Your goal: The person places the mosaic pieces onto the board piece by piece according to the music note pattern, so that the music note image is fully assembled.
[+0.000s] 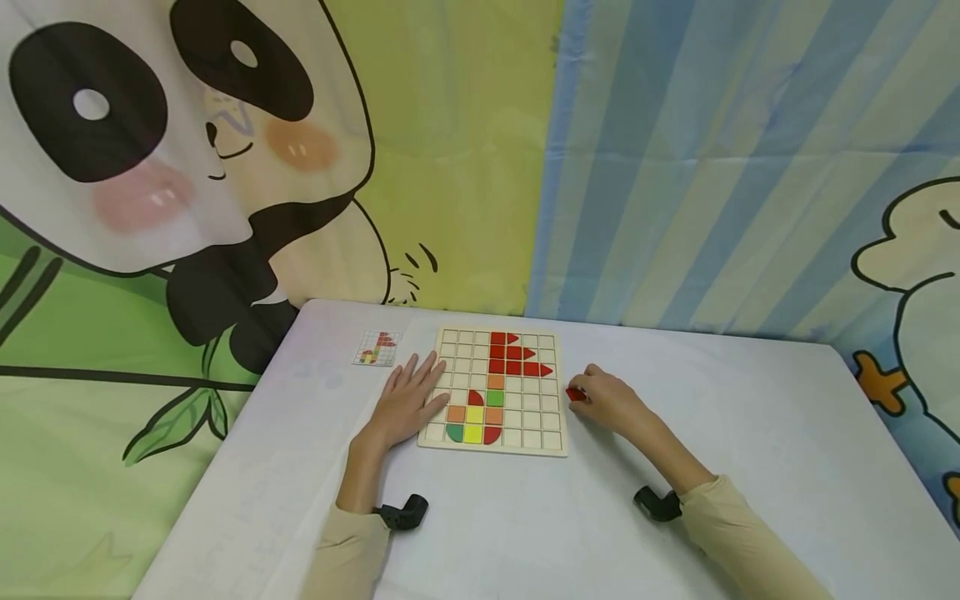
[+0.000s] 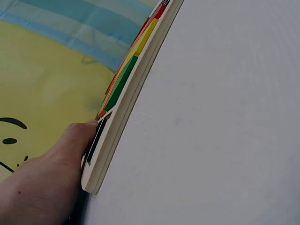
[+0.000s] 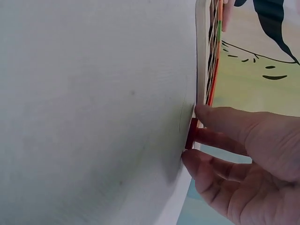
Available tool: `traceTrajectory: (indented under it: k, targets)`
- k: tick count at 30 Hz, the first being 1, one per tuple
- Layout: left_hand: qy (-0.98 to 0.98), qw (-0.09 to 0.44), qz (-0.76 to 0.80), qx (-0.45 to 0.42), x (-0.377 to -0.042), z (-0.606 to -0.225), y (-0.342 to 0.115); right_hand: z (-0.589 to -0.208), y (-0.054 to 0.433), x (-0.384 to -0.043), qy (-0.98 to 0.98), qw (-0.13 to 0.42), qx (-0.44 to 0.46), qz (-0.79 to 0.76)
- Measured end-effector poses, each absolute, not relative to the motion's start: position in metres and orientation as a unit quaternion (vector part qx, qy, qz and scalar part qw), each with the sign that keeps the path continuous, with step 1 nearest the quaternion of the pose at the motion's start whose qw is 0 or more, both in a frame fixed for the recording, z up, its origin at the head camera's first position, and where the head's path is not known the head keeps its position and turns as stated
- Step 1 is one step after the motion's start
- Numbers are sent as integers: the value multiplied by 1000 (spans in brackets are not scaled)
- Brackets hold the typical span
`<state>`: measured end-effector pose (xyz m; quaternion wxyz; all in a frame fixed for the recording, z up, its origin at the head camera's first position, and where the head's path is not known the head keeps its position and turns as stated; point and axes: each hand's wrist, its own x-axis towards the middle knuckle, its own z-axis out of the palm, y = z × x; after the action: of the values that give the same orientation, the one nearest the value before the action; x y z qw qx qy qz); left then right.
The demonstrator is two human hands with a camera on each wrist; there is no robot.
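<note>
A wooden grid board (image 1: 525, 452) lies on the table, with red, orange, yellow and green pieces filling some squares. My left hand (image 1: 405, 402) rests spread over its left edge; in the left wrist view the thumb (image 2: 79, 136) lies at the board's rim. Just off the right edge, my right hand (image 1: 611, 404) pinches a small red tile (image 1: 576, 394) with one end pointed. The right wrist view shows this tile (image 3: 191, 133) between thumb and fingertips, close over the table beside the board.
A small pattern card (image 1: 377, 348) with a similar coloured figure lies behind the left hand. The white table (image 1: 495, 533) runs back to a printed cloth backdrop (image 1: 465, 167). Each wrist carries a black camera mount (image 1: 405, 512).
</note>
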<state>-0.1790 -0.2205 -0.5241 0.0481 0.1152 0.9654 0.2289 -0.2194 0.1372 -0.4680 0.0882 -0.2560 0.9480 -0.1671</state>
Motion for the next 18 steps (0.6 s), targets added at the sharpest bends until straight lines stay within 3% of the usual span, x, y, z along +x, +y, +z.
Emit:
traceTrajectory:
  k: [18]
  targets:
    - [965,52,230,115,-180,-524,-221,-469,131,-216,943,37,-283,-173]
